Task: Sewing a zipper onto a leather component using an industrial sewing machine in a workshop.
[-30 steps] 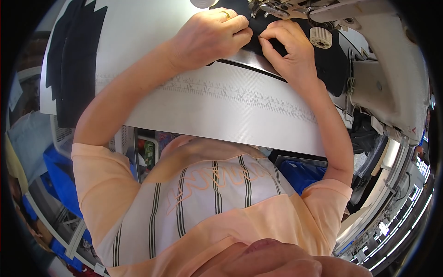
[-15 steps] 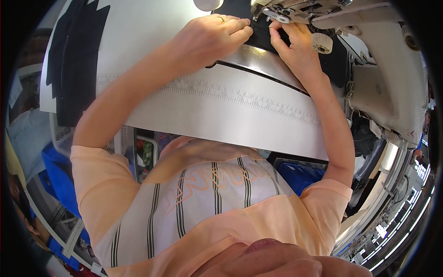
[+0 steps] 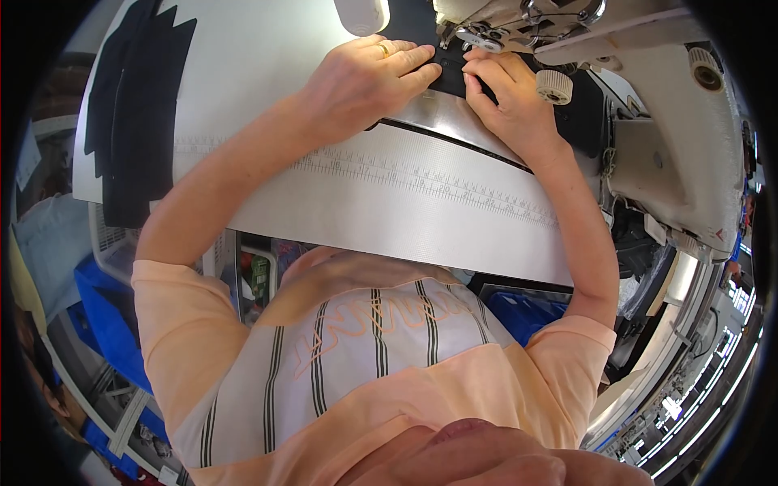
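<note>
Black fabric lies under the sewing machine's presser foot on the metal plate. My left hand, with a ring on one finger, rests flat on the fabric left of the foot, its fingers stretched out. Just right of the foot, my right hand is closed, thumb and forefinger pinched at the fabric. Its other fingers are curled close to the needle area and partly hidden by the machine head.
A white worktable carries a printed ruler scale. Black cut fabric pieces are stacked at its left. A white rounded device stands beyond my left hand. The machine's pale arm and ridged knob rise on the right.
The view has shifted slightly, with the white device showing lower. My right fingertips have shifted a little down and left along the fabric. My left hand stays flat on it.
</note>
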Demonstrator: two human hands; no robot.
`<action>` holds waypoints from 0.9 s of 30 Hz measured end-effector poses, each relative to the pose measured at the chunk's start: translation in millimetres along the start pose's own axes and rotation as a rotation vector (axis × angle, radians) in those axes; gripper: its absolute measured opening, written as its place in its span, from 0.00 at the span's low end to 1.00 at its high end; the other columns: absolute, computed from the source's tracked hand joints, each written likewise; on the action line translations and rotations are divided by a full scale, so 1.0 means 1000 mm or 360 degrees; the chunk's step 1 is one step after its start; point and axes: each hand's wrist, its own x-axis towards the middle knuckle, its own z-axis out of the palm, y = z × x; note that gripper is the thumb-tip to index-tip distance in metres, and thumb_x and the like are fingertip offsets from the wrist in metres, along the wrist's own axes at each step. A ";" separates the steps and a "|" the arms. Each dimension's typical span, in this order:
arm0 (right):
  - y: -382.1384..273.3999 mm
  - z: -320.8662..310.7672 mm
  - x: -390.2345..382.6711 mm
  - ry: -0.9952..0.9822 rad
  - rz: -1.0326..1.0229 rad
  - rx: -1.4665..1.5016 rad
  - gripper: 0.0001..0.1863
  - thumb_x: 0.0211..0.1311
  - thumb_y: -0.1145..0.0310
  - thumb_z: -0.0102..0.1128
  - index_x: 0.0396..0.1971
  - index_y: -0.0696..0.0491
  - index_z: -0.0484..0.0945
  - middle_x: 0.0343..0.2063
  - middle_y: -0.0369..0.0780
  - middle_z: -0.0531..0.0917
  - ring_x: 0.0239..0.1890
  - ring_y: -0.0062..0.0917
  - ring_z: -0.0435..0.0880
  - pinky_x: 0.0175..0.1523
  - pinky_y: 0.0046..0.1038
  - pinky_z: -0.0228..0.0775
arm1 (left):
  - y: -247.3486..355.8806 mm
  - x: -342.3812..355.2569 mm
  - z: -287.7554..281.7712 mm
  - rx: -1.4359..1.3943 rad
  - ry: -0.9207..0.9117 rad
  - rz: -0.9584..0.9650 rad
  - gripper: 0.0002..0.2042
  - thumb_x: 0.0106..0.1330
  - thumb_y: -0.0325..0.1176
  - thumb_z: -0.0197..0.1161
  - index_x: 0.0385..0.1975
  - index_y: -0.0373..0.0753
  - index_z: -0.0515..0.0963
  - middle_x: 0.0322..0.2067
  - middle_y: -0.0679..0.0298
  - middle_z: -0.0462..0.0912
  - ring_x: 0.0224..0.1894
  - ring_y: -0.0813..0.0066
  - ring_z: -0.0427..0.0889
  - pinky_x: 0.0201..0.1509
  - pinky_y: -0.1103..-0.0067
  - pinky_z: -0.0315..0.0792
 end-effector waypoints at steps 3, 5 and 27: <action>0.000 -0.001 -0.001 0.0012 -0.0032 0.0019 0.06 0.50 0.71 0.64 0.30 0.49 0.79 0.35 0.32 0.86 0.32 0.24 0.85 0.36 0.24 0.79 | 0.001 0.000 0.000 -0.0004 0.0006 -0.0017 0.15 0.54 0.28 0.67 0.43 0.39 0.81 0.48 0.60 0.83 0.48 0.67 0.83 0.48 0.74 0.78; 0.001 -0.002 0.001 0.0003 -0.0030 0.0034 0.06 0.50 0.71 0.64 0.30 0.49 0.79 0.36 0.32 0.86 0.33 0.24 0.85 0.36 0.24 0.79 | 0.001 0.000 0.001 0.0013 -0.0006 -0.0015 0.15 0.54 0.28 0.67 0.43 0.39 0.81 0.48 0.60 0.83 0.48 0.67 0.83 0.48 0.74 0.77; 0.239 -0.489 -0.273 0.1594 0.2040 0.0564 0.24 0.67 0.61 0.57 0.58 0.58 0.71 0.58 0.45 0.74 0.61 0.36 0.71 0.66 0.45 0.61 | -0.005 0.003 0.009 0.0031 0.0138 0.0015 0.14 0.53 0.28 0.69 0.41 0.39 0.83 0.46 0.61 0.84 0.45 0.69 0.85 0.48 0.76 0.79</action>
